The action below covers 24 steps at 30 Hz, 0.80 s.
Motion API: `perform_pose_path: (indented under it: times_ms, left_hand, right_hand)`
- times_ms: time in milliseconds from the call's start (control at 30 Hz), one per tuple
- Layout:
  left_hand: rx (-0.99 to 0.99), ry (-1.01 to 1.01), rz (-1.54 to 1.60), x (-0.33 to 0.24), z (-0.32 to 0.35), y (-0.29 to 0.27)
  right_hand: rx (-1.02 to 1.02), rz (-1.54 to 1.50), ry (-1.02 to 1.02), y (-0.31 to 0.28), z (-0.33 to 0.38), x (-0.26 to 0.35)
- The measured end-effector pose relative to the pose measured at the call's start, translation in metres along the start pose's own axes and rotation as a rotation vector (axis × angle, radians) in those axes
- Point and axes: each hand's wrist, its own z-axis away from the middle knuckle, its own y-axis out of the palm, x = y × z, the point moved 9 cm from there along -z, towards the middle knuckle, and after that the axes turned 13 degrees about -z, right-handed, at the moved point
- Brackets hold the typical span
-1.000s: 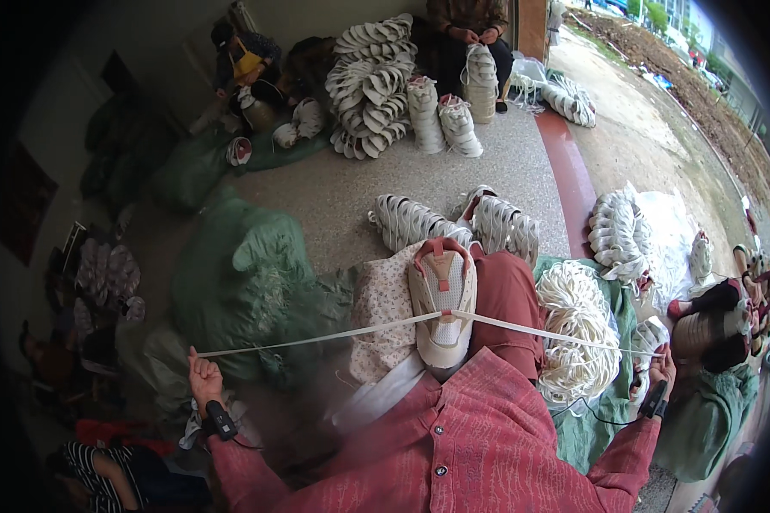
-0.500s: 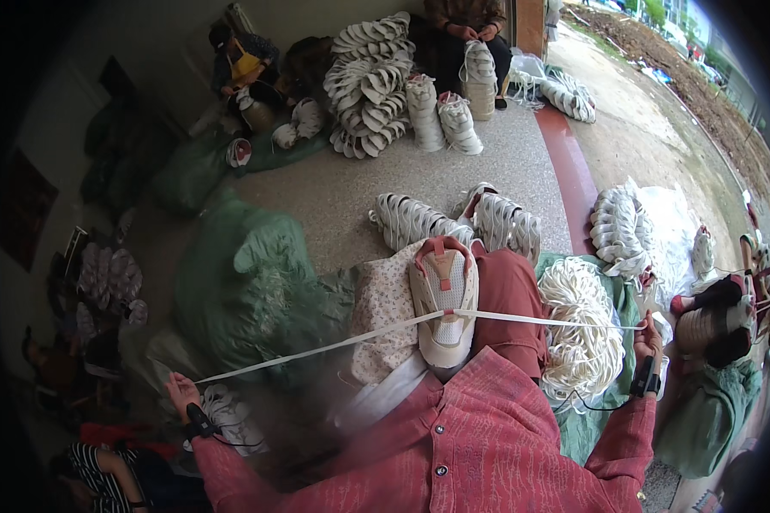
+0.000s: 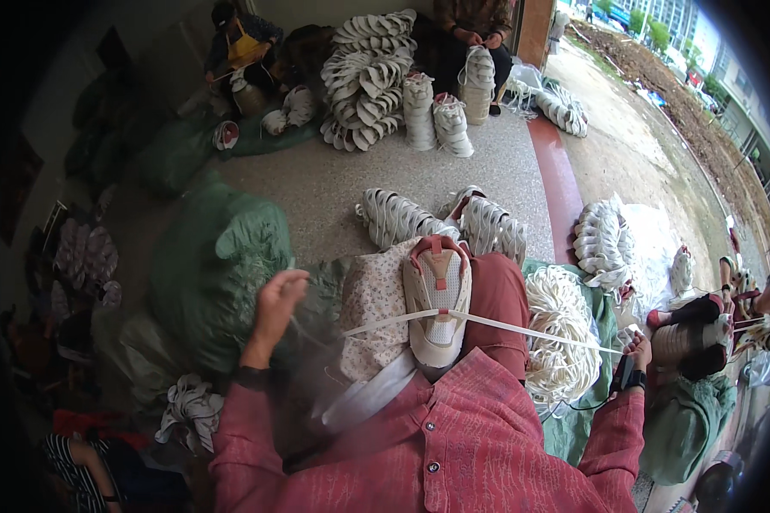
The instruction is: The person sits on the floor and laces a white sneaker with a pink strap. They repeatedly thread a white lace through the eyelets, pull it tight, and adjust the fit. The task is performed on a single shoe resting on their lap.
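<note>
A beige and white shoe upper (image 3: 437, 295) with dusty-red trim rests upright on my lap, its toe toward me. A flat white shoelace (image 3: 535, 332) runs through its lowest red loop, near the toe, and spreads out to both sides. Far to the right, my right hand (image 3: 637, 350) is closed, pinching the end of the lace. My left hand (image 3: 278, 309) is raised left of the shoe, its fingers bent and smeared by motion. The lace's left part (image 3: 376, 326) fades into blur over my patterned trouser leg, so I cannot tell whether that hand holds it.
A heap of white laces (image 3: 563, 338) lies on green plastic by my right leg. Nested shoe uppers (image 3: 402, 218) lie beyond my knees. At left bulges a green sack (image 3: 227, 248). Two people sit at the back beside stacked uppers (image 3: 368, 81); others sit at the sides.
My left hand has moved from the far left up and inward toward the shoe, and the left lace no longer stretches taut out to the far left. My right hand still holds its end.
</note>
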Motion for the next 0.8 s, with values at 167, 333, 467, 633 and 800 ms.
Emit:
perform_pose_path:
  times_ms: [167, 333, 467, 633, 800]
  left_hand:
    - [0.109, 0.428, -0.159, -0.078, 0.009, 0.102]
    - [0.184, 0.498, -0.105, -0.103, 0.007, 0.146]
    - [0.260, 0.464, -0.129, -0.119, 0.017, 0.168]
    - [0.337, 0.583, -0.142, -0.126, 0.021, 0.213]
    - [0.461, 0.443, -0.156, -0.128, 0.022, 0.224]
  right_hand:
    - [0.039, -0.061, -0.103, -0.068, -0.070, 0.084]
    - [0.088, 0.124, -0.018, -0.044, -0.040, 0.082]
    - [0.507, 0.494, -0.012, 0.164, 0.140, -0.035]
    - [1.076, 1.060, -0.728, 0.303, 0.348, -0.125]
    - [1.330, 1.274, -0.836, 0.315, 0.410, -0.191]
